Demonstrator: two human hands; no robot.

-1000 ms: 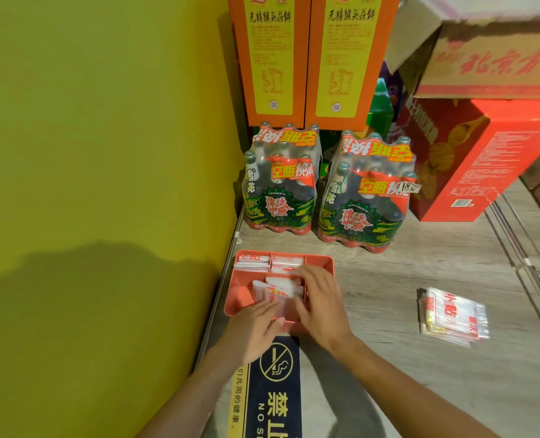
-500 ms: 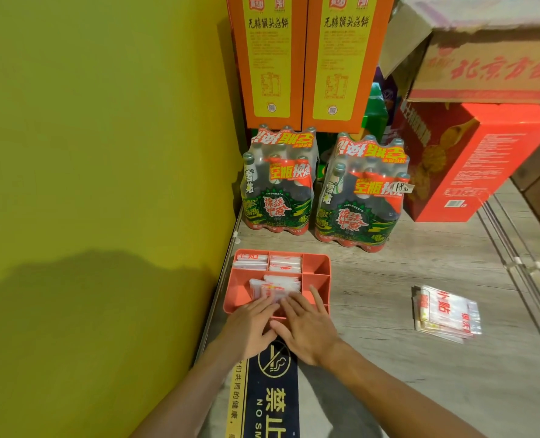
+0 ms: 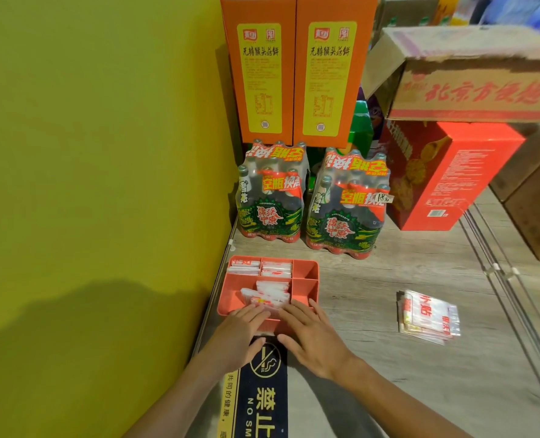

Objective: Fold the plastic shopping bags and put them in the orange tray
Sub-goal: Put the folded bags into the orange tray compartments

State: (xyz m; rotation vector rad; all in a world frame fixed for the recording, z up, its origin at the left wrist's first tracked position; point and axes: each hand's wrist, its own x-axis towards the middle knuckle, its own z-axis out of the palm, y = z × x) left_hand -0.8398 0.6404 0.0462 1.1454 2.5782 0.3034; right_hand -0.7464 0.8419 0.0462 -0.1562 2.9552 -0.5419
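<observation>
Orange tray (image 3: 306, 284) holds folded bags (image 3: 270, 294) in three compartments. Left hand (image 3: 240, 335) and right hand (image 3: 314, 338) lie flat, fingers released, fingertips on the nearest bag.

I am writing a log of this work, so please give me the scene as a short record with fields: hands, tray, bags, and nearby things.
left hand: open, fingertips on the near rim of the tray
right hand: open, fingers flat at the near rim
orange tray: has compartments, on the wood-look floor beside the yellow-green wall
folded bags in tray: in the near compartment; more in two far compartments
stack of plastic bags: on the floor right of the tray, apart from it
bottle packs: two, behind the tray
no smoking sign: on the floor under the wrists
</observation>
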